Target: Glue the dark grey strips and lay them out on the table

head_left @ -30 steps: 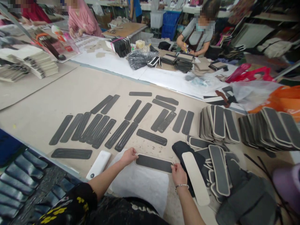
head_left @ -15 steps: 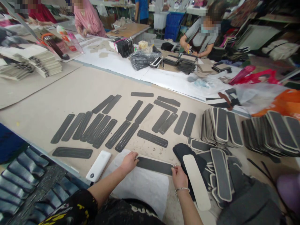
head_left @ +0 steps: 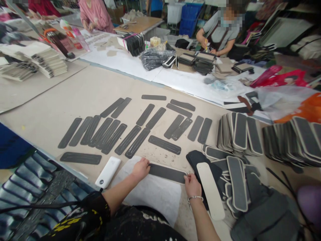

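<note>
A long dark grey strip with rounded corners and a pale rim lies between my hands, over a white sheet. My left hand has its fingers closed on the strip's left end. At the right end, my right hand pinches the corner between thumb and fingers. Just right of that hand lies a cream rounded strip on top of black pieces. Several dark strips with shiny lines on them are spread over the table beyond my hands.
A white power bank lies left of the sheet. Stacks of pale-edged strips stand at the right, near loose grey pieces. Across the table a co-worker handles small pieces by a black plastic bag. Pale stacked panels lie far left.
The whole view has shifted slightly, with the table's things appearing a little higher and further right. Both hands keep their hold on the strip's ends, and the strip stays on the sheet.
</note>
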Tool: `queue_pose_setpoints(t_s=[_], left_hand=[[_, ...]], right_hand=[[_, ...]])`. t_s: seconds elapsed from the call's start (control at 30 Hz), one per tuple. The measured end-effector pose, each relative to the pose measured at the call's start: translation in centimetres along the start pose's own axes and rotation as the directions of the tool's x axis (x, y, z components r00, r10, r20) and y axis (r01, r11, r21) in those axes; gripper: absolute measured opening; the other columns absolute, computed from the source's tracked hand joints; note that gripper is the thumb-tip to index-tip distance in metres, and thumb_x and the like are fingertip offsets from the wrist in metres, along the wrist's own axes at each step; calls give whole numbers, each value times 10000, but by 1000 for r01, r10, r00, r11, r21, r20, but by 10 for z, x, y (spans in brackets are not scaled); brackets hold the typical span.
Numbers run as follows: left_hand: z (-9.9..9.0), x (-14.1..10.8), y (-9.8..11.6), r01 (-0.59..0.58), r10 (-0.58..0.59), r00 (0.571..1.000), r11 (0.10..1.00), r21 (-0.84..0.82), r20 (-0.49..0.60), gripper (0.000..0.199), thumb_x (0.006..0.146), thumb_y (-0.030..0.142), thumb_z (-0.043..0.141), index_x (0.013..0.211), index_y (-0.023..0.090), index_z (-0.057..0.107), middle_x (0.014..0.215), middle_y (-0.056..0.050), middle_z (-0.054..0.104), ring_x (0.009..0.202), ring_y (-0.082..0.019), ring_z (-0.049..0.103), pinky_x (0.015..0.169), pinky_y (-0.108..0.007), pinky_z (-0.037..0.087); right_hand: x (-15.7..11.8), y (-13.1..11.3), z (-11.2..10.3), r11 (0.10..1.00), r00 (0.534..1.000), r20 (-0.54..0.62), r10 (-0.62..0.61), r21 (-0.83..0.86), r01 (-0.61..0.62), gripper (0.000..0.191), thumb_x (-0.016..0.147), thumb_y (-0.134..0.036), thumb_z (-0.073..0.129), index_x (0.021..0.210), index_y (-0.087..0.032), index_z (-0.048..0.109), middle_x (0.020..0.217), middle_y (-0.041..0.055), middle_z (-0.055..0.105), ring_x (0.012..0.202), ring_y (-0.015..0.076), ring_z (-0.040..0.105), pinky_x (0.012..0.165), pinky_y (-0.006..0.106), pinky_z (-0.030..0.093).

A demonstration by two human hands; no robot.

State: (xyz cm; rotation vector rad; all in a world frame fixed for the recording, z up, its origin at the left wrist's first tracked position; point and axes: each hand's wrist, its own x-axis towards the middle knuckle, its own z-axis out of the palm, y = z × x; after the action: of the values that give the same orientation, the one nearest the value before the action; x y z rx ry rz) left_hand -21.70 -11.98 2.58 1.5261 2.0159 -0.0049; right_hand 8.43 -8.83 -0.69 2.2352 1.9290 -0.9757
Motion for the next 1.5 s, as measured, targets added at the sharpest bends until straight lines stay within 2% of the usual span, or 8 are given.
queue_pose_setpoints(t_s=[0.4, 0.6, 0.7, 0.8, 0.93, 1.0, 1.13, 1.5], left_hand=[[-6, -16, 13, -154, 154, 987, 988, -18, -37, 103, 795, 125, 481, 806, 175, 570, 800, -70, 612, 820, -204, 587, 747, -293, 415], [-4, -44, 64, -268, 279, 960, 942, -202, 29, 98, 740, 117, 516, 747, 179, 591, 719, -22, 611, 714, -159, 570, 663, -251, 410], [-4, -62, 99, -291, 387, 919, 796, -530, 77, 43, 711, 142, 571, 721, 171, 600, 675, 9, 610, 633, -115, 551, 608, -211, 412], [-6, -63, 111, -273, 492, 867, 598, -753, 76, 44, 680, 158, 621, 715, 164, 594, 656, 27, 599, 606, -95, 542, 583, -189, 418], [-9, -31, 71, -103, 130, 991, 662, -742, -21, 84, 704, 134, 590, 695, 174, 516, 583, 58, 513, 550, -87, 487, 528, -190, 370], [-11, -11, 38, -32, -10, 998, 758, -652, -61, 114, 712, 102, 578, 704, 181, 496, 578, 67, 491, 553, -89, 479, 545, -197, 362], [-10, 8, -7, 17, -36, 999, 901, -433, -36, 155, 712, 82, 615, 754, 185, 508, 614, 59, 532, 603, -104, 519, 601, -212, 362], [4, 14, -9, 105, -103, 994, 981, -164, 19, 84, 787, 159, 614, 806, 189, 538, 750, -11, 649, 744, -160, 610, 644, -237, 367]], right_hand=[[2, -1, 0, 1000, 1000, 8, 8, -23, -8, 222, 891, -310, 454, 1032, -177, 561, 960, 65, 695, 881, 195, 649, 748, 287, 428], [2, -4, -2, 999, 1000, 13, 22, -31, -22, 209, 892, -289, 470, 1035, -165, 558, 957, 75, 697, 895, 186, 651, 737, 269, 424], [1, -5, -3, 999, 1000, 16, 14, -31, -14, 216, 894, -288, 467, 1043, -157, 553, 965, 77, 698, 900, 189, 650, 746, 271, 423], [1, -5, -3, 999, 1000, 13, 12, -29, -12, 212, 893, -285, 465, 1042, -162, 552, 956, 72, 700, 897, 191, 650, 744, 273, 422], [1, -4, -2, 1000, 1000, 4, 20, -20, -20, 201, 887, -294, 480, 1026, -172, 559, 964, 69, 698, 887, 192, 651, 736, 275, 422], [1, -4, -1, 1000, 1000, 0, 21, -11, -21, 197, 885, -298, 484, 1018, -175, 562, 965, 66, 697, 887, 191, 650, 738, 275, 423], [2, -2, 0, 1000, 1000, -7, 20, 1, -20, 206, 885, -294, 480, 1031, -175, 565, 962, 65, 698, 878, 192, 652, 739, 281, 426], [1, 0, 2, 1000, 1000, -22, 10, 19, -10, 201, 879, -298, 482, 1016, -180, 571, 949, 69, 699, 877, 201, 654, 744, 290, 432]])
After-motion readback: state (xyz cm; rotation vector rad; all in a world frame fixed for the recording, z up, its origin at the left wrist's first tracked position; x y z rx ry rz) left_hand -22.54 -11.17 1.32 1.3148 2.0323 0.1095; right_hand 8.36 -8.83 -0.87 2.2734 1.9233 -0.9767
